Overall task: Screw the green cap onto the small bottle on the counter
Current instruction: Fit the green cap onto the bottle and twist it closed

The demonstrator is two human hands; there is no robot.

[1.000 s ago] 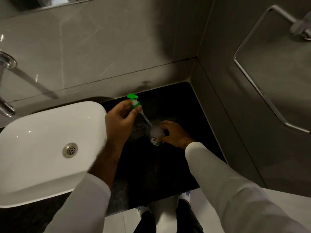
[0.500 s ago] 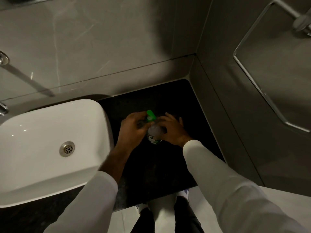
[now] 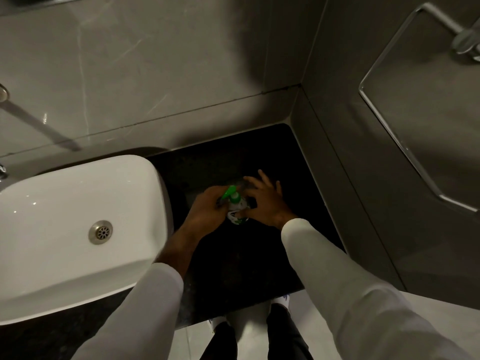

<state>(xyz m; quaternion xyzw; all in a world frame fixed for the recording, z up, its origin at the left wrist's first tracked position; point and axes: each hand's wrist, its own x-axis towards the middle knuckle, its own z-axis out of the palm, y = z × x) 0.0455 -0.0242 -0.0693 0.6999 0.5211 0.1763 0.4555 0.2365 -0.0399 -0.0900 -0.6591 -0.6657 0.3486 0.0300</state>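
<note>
Head view: a white basin [image 3: 78, 229] sits left of the dark surface [image 3: 259, 255]. Left hand [image 3: 205, 215] has fingers closed on the green cap [image 3: 230, 192], apparently seated atop the small bottle [image 3: 237, 213] (dim light); right hand [image 3: 267, 203] steadies the bottle, fingers partly spread.

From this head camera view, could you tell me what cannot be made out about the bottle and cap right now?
- Thread engagement: the left hand covers the green cap's collar.
- Small bottle: its label is too small and dim to read; the right hand hides its far side.
- Bottle base on the counter: lost in shadow.
- Tap: cut off by the left edge.
</note>
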